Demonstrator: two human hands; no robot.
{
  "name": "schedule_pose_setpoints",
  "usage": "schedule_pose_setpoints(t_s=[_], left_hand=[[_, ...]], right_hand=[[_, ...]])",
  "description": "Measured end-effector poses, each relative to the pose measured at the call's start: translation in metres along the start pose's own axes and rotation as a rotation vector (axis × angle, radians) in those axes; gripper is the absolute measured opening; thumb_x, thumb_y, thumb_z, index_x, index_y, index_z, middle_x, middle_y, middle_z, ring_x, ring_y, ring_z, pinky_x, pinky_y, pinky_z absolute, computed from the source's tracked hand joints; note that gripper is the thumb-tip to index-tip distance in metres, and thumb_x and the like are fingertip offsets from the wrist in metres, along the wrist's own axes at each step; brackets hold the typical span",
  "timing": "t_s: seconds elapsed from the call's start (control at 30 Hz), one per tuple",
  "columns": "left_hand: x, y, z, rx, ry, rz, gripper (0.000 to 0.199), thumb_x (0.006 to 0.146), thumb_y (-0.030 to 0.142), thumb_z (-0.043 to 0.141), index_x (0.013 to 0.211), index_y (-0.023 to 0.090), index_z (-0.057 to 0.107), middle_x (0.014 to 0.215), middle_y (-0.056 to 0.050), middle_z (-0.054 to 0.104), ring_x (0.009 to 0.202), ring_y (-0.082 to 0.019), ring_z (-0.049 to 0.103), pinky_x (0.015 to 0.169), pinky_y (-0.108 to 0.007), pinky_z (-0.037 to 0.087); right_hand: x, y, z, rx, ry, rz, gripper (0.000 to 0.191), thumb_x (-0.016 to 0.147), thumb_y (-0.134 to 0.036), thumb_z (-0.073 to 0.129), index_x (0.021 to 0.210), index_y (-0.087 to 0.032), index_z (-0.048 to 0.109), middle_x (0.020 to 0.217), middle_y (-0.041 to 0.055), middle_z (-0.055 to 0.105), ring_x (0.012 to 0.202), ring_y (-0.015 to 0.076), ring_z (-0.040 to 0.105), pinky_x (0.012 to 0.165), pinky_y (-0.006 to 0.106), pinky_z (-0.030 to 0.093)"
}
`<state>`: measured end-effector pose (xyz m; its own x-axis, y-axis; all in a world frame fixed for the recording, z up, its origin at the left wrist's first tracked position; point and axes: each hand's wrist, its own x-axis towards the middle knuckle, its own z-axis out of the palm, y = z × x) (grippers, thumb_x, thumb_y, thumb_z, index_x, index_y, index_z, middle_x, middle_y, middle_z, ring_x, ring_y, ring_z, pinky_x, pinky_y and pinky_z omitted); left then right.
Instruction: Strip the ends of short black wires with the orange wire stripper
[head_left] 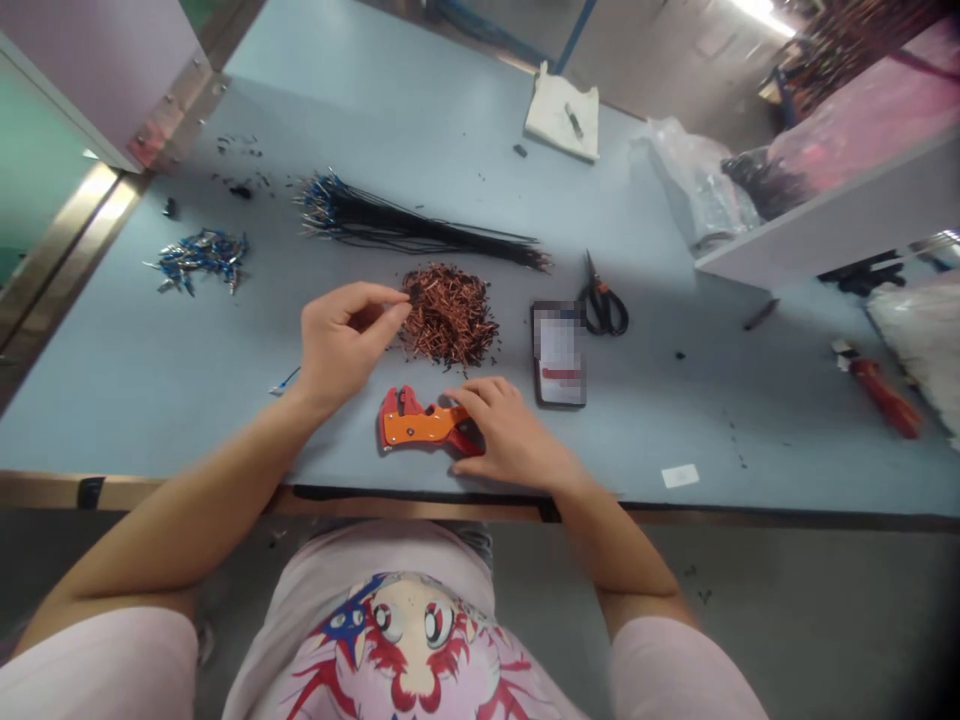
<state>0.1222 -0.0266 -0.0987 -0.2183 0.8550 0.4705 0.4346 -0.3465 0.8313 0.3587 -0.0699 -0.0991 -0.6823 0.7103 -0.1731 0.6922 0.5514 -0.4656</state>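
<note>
The copper scraps (pixel 448 315) lay close by the left hand (pixel 345 345), its fingertips pinched together, while the right hand (pixel 510 432) curled over an orange wire stripper (pixel 418 424), keeping it ready

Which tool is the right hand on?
The orange-and-red wire stripper, under the right hand; the black-handled scissors and the red-handled tool lie untouched farther right.

Place: wire-processing workshop
Bench: pale blue workbench (pixel 637 420)
Signs: bundled black wires (pixel 420 228), copper wire offcuts (pixel 448 315), orange wire stripper (pixel 416 425)
</note>
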Motion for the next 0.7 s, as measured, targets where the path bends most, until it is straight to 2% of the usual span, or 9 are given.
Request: schedule_pose_setpoints(t_s=[0.17,0.23,0.3,0.37,0.47,0.57,0.7], left_hand=[[-0.003,0.003,0.000,-0.019,-0.046,-0.028,0.005,0.083,0.023,0.068,0.079,0.022,0.071,0.072,0.003,0.066,0.061,-0.009,0.055,0.058,-0.022,0.043],[-0.004,0.004,0.000,-0.027,-0.056,-0.040,0.007,0.085,0.024,0.066,0.080,0.021,0.069,0.072,0.003,0.065,0.061,-0.009,0.053,0.057,-0.022,0.042],[-0.005,0.005,0.000,-0.027,-0.045,-0.049,0.008,0.085,0.025,0.065,0.079,0.020,0.067,0.070,0.003,0.062,0.059,-0.008,0.050,0.055,-0.022,0.041],[-0.005,0.006,0.000,-0.027,-0.027,-0.051,0.009,0.085,0.026,0.064,0.078,0.020,0.066,0.067,0.003,0.061,0.058,-0.009,0.050,0.054,-0.022,0.041],[-0.006,0.008,0.001,-0.038,-0.031,-0.039,0.008,0.085,0.025,0.065,0.079,0.020,0.067,0.067,0.002,0.062,0.060,-0.009,0.053,0.055,-0.021,0.042],[-0.010,0.009,0.002,-0.076,-0.073,-0.021,0.006,0.086,0.023,0.064,0.085,0.020,0.068,0.071,0.001,0.064,0.062,-0.009,0.056,0.057,-0.021,0.044],[-0.014,0.011,0.005,-0.083,-0.135,-0.001,0.006,0.086,0.020,0.062,0.083,0.019,0.068,0.072,0.001,0.064,0.060,-0.009,0.054,0.056,-0.020,0.044]], right_hand=[[0.004,-0.007,0.003,0.004,0.017,-0.012,0.045,0.075,-0.027,0.075,0.117,-0.013,0.065,0.116,0.0147,0.064,0.105,0.0298,0.053,0.094,0.045,0.045],[0.004,-0.008,0.001,0.040,0.046,0.012,0.035,0.072,-0.019,0.069,0.106,-0.012,0.067,0.105,0.0139,0.066,0.097,0.0287,0.055,0.088,0.044,0.047],[0.002,-0.006,-0.003,0.160,0.094,0.076,0.033,0.069,-0.016,0.063,0.101,-0.012,0.067,0.098,0.0122,0.068,0.089,0.0267,0.058,0.082,0.041,0.047],[-0.001,-0.001,-0.009,0.380,0.161,0.142,0.038,0.069,-0.016,0.061,0.107,-0.013,0.066,0.101,0.0112,0.069,0.089,0.0254,0.061,0.082,0.041,0.048],[-0.006,0.009,-0.017,0.834,0.244,0.169,0.044,0.075,-0.023,0.060,0.118,-0.017,0.063,0.113,0.0106,0.069,0.102,0.0263,0.063,0.092,0.043,0.047],[-0.007,0.014,-0.015,1.284,0.178,0.151,0.036,0.080,-0.030,0.058,0.114,-0.020,0.065,0.114,0.0092,0.070,0.101,0.0248,0.065,0.093,0.042,0.049],[0.002,0.010,0.000,1.674,0.080,0.218,0.028,0.081,-0.036,0.064,0.103,-0.017,0.065,0.099,0.0088,0.071,0.081,0.0209,0.068,0.077,0.038,0.055]])
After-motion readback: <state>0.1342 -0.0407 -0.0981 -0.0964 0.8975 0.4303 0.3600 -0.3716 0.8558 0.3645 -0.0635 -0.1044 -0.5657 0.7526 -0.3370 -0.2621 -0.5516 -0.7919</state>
